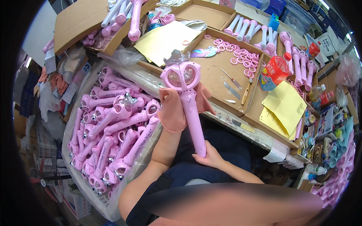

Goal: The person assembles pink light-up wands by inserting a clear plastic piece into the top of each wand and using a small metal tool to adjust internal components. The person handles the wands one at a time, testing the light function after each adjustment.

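Your right hand (210,155) is closed around the lower end of a pink wand (194,120), fingers wrapped on the handle. Your left forearm (166,148) rises to the wand's neck, where a peach cloth (173,111) drapes over the hand and both sides of the neck; you cannot tell from this view how far those left fingers are closed. The wand leans slightly left, its clear globe and silver crown (177,57) beyond the cloth, cutting across your view of the bench's front edge.

Just left of your left arm, a plastic-lined bin (141,160) is heaped with similar pink wands (113,124). Ahead of your hands, a cardboard tray (211,75) holds pink rings (247,58), a feather-shaped piece (204,52), a screwdriver (234,83) and a wooden-handled brush (246,91). The tray's raised front wall stands between those tools and your hands. Yellow sheets (166,41) overlap its far left corner. To the right of the tools, a red-capped container (275,71) and more yellow papers (283,107) crowd the neighbouring tray (256,109). Farther ahead lie pale sticks with pink ends (243,30).
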A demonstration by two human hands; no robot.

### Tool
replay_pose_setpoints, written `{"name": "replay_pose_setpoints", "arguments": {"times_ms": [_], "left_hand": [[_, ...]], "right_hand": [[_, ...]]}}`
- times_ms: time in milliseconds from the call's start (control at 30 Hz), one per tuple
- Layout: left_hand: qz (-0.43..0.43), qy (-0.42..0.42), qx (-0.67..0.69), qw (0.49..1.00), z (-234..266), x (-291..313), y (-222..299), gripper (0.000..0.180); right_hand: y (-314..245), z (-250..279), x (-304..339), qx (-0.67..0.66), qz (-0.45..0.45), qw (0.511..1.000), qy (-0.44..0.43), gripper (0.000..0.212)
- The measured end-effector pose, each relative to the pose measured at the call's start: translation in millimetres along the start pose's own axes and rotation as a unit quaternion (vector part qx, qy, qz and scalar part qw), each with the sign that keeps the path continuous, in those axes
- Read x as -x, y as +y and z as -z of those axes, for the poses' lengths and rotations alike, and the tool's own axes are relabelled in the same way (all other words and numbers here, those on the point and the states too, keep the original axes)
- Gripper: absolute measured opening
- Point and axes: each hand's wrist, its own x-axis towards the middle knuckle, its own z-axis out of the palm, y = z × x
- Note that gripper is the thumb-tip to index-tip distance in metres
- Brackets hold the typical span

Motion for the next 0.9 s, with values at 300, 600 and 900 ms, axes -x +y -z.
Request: {"name": "replay_pose_setpoints", "arguments": {"times_ms": [300,600,900], "left_hand": [[0.060,-0.086,-0.091,0.990,23.2,33.9,-19.0,0.017],[0.076,-0.111,-0.132,0.982,11.5,35.7,2.2,0.056],[0.118,-0.008,0.069,0.991,6.6,30.6,1.2,0.046]], "right_hand": [[-17.4,7.1,-1.6,0.014,0.014,0.999,-0.026,0.060],[-68.9,158.8,-98.7,0.289,0.196,0.902,0.255,0.025],[-49.0,220.9,-175.2,0.558,-0.057,0.800,0.212,0.034]]}}
